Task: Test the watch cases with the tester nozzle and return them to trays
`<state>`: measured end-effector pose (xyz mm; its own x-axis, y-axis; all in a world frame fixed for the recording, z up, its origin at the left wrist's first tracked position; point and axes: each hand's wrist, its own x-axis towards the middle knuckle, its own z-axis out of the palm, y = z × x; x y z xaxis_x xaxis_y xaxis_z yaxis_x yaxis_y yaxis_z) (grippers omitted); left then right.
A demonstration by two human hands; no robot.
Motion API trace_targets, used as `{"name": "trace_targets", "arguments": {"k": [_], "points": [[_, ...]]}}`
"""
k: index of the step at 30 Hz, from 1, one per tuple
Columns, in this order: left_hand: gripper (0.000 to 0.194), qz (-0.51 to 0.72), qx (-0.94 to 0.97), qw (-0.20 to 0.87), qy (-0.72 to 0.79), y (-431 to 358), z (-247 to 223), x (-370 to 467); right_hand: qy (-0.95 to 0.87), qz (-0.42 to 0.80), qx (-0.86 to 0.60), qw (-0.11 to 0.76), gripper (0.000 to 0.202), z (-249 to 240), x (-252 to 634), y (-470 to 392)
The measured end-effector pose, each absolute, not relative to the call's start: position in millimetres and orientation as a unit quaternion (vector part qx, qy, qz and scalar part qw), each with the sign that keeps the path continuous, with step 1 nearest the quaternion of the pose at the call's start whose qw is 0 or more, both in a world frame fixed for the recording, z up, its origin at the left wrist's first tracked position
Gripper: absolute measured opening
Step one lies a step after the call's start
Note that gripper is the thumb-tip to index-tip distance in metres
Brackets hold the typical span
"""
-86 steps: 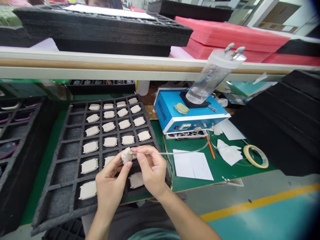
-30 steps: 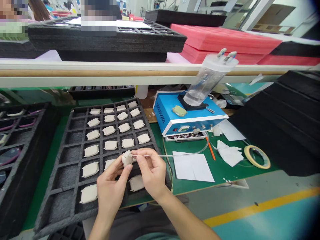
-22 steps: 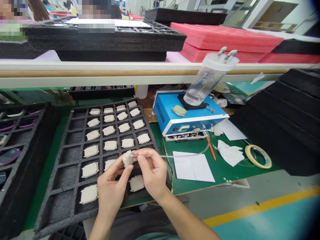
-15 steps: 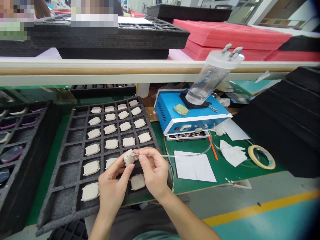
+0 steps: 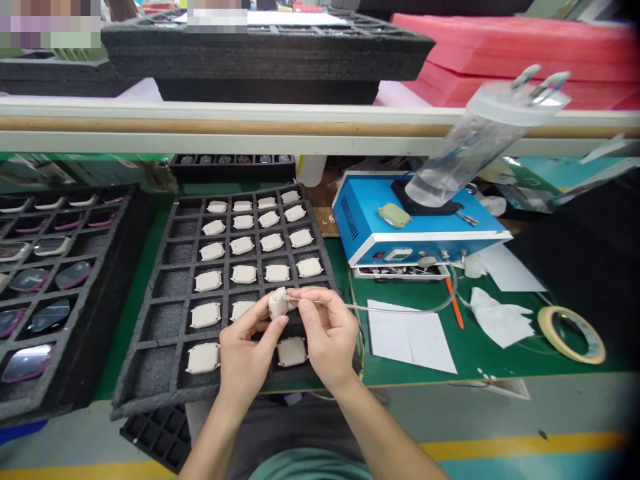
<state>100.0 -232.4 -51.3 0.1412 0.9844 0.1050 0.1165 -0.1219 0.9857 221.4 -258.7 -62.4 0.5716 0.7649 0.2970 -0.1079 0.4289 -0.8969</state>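
Head cam: my left hand [image 5: 246, 353] is pinching a beige case [image 5: 278, 304] around 7 o'clock from center, tilted up, its longer visible axis running roughly 1 to 7. My right hand [image 5: 331, 337] grips a clear tube [image 5: 395, 310], tip aimed toward 9 at the case; can't tell if they're touching.

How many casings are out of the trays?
2 in view: a beige casing in the left hand and a green casing on top of the blue box. Others may be hidden.
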Motion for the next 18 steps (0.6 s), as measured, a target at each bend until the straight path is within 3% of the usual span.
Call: {"name": "trace_targets", "arguments": {"k": [18], "points": [[0.042,0.468,0.593,0.444,0.481,-226.2,-55.3,100.8,-0.383,0.274,-0.453,0.757,0.008,-61.4,223.3,-252.3]]}}
